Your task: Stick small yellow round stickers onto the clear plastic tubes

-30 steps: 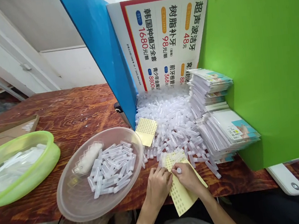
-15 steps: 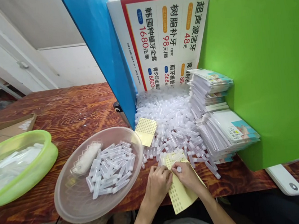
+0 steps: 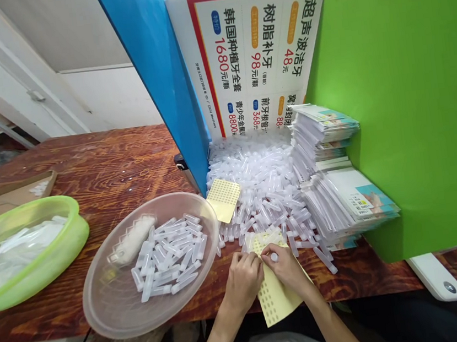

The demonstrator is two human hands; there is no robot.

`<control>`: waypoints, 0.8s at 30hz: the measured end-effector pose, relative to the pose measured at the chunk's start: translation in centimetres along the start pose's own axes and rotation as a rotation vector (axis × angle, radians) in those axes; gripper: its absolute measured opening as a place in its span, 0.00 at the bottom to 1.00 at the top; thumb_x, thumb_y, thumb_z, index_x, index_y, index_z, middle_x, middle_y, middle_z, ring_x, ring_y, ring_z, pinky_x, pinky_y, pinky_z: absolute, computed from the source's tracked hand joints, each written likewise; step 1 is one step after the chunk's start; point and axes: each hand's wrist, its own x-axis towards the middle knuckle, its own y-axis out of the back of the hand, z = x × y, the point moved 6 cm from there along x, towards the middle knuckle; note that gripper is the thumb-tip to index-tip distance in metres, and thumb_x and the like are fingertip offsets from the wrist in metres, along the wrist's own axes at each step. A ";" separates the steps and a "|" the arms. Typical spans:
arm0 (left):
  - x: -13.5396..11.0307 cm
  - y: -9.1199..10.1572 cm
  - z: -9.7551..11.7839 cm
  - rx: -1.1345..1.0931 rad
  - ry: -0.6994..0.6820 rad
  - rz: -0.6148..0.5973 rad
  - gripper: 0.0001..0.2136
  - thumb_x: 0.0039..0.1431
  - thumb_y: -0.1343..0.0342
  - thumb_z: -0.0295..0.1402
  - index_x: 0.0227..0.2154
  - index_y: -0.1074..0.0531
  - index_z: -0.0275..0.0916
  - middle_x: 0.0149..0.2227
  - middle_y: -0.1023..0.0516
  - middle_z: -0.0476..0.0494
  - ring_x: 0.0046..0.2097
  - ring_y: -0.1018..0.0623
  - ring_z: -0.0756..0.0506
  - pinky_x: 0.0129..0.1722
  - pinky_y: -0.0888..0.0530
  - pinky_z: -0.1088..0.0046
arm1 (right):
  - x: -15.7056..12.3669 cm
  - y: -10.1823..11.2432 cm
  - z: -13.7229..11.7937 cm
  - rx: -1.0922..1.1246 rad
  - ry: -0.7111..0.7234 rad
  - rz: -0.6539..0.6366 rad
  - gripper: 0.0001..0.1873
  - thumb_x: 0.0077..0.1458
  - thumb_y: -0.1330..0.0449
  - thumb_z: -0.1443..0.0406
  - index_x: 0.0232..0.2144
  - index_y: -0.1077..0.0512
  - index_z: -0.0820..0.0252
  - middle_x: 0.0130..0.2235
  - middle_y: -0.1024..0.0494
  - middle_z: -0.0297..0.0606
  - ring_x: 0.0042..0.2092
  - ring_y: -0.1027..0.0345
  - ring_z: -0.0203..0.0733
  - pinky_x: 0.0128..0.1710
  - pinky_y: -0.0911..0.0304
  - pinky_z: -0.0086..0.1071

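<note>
gripping a capped tube [image 3: 274,257] in the right hand [image 3: 285,269] over the yellow dotted sheet [image 3: 276,301], curling the left hand [image 3: 244,276] just beside, cannot tell on what; best to keep sheet flat and tube steady.

Two hands, their grip mostly hidden.
The curled left hand [image 3: 245,277] hides whatever its fingertips touch. In the right hand [image 3: 287,270], only the round end of a small tube [image 3: 274,257] shows. Both hands cover part of the yellow sheet [image 3: 274,301]. At left, the green basin [image 3: 71,243] is cut off by the view's edge; at right, so is the green panel [image 3: 414,87]. Farther back, heaped tubes [image 3: 255,187] and stacked leaflets [image 3: 334,199] hide the bottom of the printed board [image 3: 255,45].
</note>
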 end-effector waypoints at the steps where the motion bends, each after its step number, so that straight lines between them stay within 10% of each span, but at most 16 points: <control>1: 0.0 0.1 -0.2 -0.020 0.025 0.006 0.10 0.62 0.50 0.22 0.28 0.29 0.39 0.29 0.23 0.46 0.32 0.24 0.45 0.37 0.31 0.64 | -0.1 0.0 -0.1 0.001 0.009 -0.005 0.07 0.60 0.43 0.66 0.32 0.25 0.59 0.33 0.19 0.37 0.37 0.25 0.44 0.41 0.34 0.33; 9: 0.0 2.6 -2.3 -0.167 0.209 0.142 0.07 0.62 0.49 0.25 0.31 0.28 0.39 0.33 0.20 0.45 0.34 0.22 0.44 0.37 0.29 0.66 | -0.9 -0.5 -0.7 -0.229 0.183 0.135 0.07 0.62 0.47 0.67 0.41 0.30 0.58 0.41 0.25 0.42 0.41 0.27 0.47 0.40 0.34 0.35; 24: 0.5 3.7 1.7 -0.205 0.026 0.297 0.08 0.63 0.49 0.23 0.35 0.26 0.39 0.33 0.18 0.47 0.35 0.21 0.46 0.37 0.30 0.66 | -1.1 -1.1 -0.5 -0.294 0.239 0.160 0.14 0.51 0.49 0.75 0.40 0.33 0.58 0.40 0.28 0.40 0.39 0.29 0.46 0.35 0.35 0.34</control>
